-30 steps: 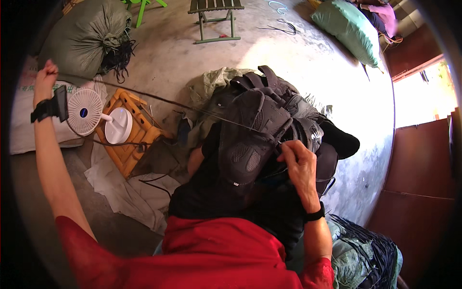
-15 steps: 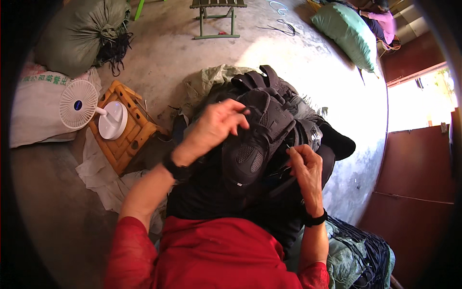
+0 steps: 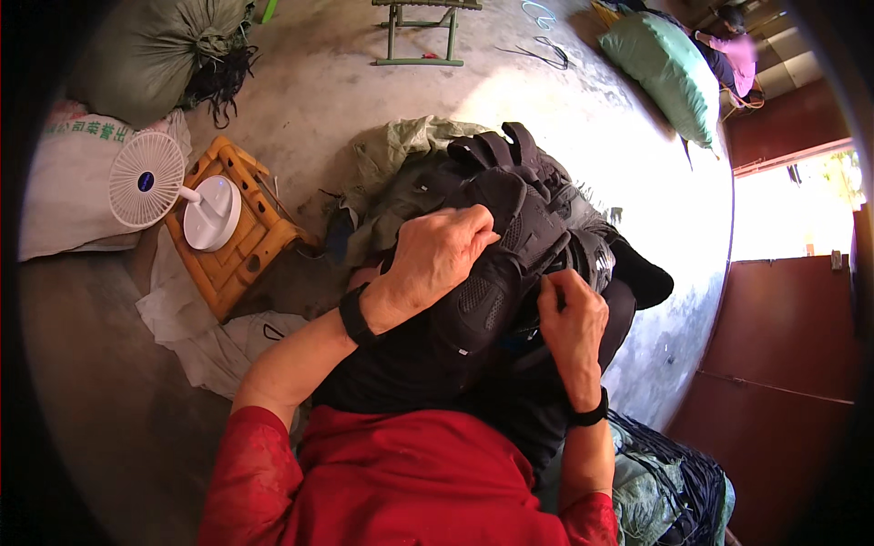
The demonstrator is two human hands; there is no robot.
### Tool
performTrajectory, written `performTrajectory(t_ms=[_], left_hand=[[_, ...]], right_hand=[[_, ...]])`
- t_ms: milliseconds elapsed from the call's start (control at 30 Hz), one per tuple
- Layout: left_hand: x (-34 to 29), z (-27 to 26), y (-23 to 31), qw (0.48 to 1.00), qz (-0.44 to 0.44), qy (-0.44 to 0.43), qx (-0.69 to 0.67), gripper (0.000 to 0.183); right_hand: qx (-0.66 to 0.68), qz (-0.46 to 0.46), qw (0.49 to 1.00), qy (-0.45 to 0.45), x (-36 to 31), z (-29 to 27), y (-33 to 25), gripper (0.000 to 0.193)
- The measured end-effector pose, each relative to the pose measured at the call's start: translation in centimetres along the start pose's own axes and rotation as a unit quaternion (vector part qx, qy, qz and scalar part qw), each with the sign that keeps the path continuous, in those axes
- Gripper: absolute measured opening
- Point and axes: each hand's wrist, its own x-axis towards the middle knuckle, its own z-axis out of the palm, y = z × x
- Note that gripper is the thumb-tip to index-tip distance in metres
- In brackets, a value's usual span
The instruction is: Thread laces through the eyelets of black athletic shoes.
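Observation:
A pile of black padded pieces with mesh panels (image 3: 481, 300) lies across my lap; their exact kind is unclear. Above the pile's left part, my left hand (image 3: 439, 255) is closed in a pinch, its thumb and fingertips together. Whatever they grip is too small or dark to name. At the pile's right side, my right hand (image 3: 575, 318) also pinches, fingertips close to the black material. What sits in that pinch cannot be made out. Each wrist wears a black band. Black loops (image 3: 521, 146) stand up at the pile's far end.
To the left, a white fan (image 3: 146, 180) stands on a bamboo stool (image 3: 228, 282). Beyond are a white sack (image 3: 77, 196) and a bulging dark sack (image 3: 150, 64). A folding stool (image 3: 421, 36) is ahead. Far right, a person (image 3: 733, 56) sits behind a green sack (image 3: 663, 77). Dark cords (image 3: 696, 473) lie at lower right.
My left hand has dropped slightly and moved right over the black pieces, its fingers drawn tighter together. The right hand has shifted only a little. The whole view has tilted slightly.

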Motion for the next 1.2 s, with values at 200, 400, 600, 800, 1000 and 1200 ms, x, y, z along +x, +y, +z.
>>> performTrajectory(t_ms=[200,400,600,800,1000,1200], left_hand=[[0.7,-1.4,-1.0,0.974,-0.097,0.015,-0.205,0.009],[0.6,-1.7,-1.5,0.984,-0.093,-0.03,-0.152,0.012],[0.0,-1.9,-1.0,0.981,-0.101,-0.065,-0.152,0.016],[-0.2,-1.7,-0.9,0.998,0.03,-0.011,-0.054,0.013],[0.2,-2.4,0.3,0.997,0.043,-0.049,0.045,0.012],[1.4,-3.2,1.2,0.979,0.078,-0.138,0.129,0.013]], right_hand=[[-0.163,-0.083,0.983,0.024,0.6,1.5,-1.5,0.013],[-0.027,-0.076,0.996,0.045,-0.5,1.4,0.0,0.008],[-0.009,-0.061,0.997,0.052,-0.5,1.5,-0.2,0.007],[0.002,-0.054,0.997,0.052,-0.5,1.5,-0.3,0.006],[0.01,-0.05,0.997,0.051,-0.6,1.6,-0.1,0.007],[0.013,-0.055,0.997,0.056,-0.5,1.6,-0.1,0.008]])
